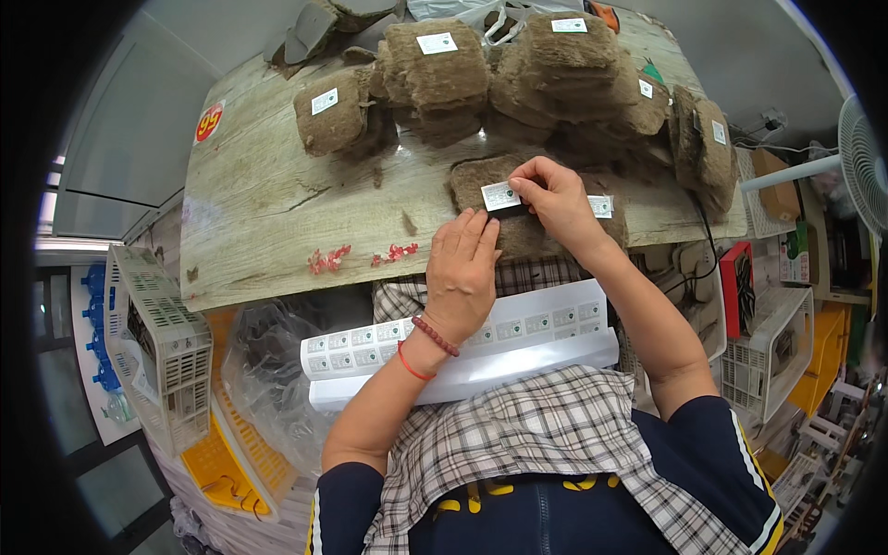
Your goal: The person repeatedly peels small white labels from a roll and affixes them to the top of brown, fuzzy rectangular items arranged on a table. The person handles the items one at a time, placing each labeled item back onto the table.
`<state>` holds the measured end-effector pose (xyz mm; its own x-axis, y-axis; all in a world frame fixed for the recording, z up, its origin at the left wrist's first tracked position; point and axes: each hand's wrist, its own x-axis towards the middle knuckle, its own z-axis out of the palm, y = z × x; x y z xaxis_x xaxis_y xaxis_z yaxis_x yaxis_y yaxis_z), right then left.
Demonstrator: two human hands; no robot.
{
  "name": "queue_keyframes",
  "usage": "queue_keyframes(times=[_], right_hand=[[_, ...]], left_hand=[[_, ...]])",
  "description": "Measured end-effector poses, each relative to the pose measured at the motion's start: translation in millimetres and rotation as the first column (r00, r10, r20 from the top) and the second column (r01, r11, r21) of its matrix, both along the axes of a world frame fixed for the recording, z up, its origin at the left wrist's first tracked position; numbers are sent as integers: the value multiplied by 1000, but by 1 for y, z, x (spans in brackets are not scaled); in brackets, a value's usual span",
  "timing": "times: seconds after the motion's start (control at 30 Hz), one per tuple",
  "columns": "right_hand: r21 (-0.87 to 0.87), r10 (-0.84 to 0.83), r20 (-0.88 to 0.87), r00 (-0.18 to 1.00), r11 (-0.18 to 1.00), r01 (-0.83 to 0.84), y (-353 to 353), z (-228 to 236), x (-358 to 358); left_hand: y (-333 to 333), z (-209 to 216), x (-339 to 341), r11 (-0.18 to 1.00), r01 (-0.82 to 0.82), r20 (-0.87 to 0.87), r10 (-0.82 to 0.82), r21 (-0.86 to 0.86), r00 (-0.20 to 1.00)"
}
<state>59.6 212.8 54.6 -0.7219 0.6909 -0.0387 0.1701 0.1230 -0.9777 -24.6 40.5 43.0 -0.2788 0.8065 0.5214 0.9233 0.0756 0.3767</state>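
Observation:
On the table in front of me lies a brown, coarse fibrous pad (pixel 472 176). My right hand (pixel 560 205) pinches a small white printed label (pixel 498 196) by its right end, against the pad's top. The label's left end touches the fingertips of my left hand (pixel 460 277), which lies palm down with its fingers stretched out at the pad's near edge. Beside my right wrist, a second white label (pixel 601 206) is on another part of the brown material. Across my lap rests a white sheet of labels (pixel 536 324) in rows, partly covered by my left forearm.
Stacked brown pads, each top one labelled, line the far side of the table (pixel 250 213), among them a left stack (pixel 435 69) and a right one (pixel 566 55). Red-and-white scraps (pixel 328 259) lie near the front edge. Plastic crates (pixel 166 351) stand left; a fan (pixel 860 157) stands right.

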Motion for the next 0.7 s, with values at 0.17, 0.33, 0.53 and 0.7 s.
queue_keyframes(times=[0.17, 0.33, 0.53, 0.7], right_hand=[[59, -59, 53, 997, 997, 56, 3, -12, -3], [101, -65, 42, 997, 993, 61, 0, -13, -4], [178, -73, 32, 997, 982, 66, -1, -13, -3], [295, -91, 23, 996, 952, 80, -5, -14, -3]], left_hand=[[1, -4, -3, 1000, 12, 9, -12, -6, 1000], [2, -6, -3, 1000, 13, 25, -13, 0, 1000], [3, -5, -3, 1000, 21, 16, -21, -2, 1000], [2, -4, -2, 999, 15, 69, -13, -29, 998]])
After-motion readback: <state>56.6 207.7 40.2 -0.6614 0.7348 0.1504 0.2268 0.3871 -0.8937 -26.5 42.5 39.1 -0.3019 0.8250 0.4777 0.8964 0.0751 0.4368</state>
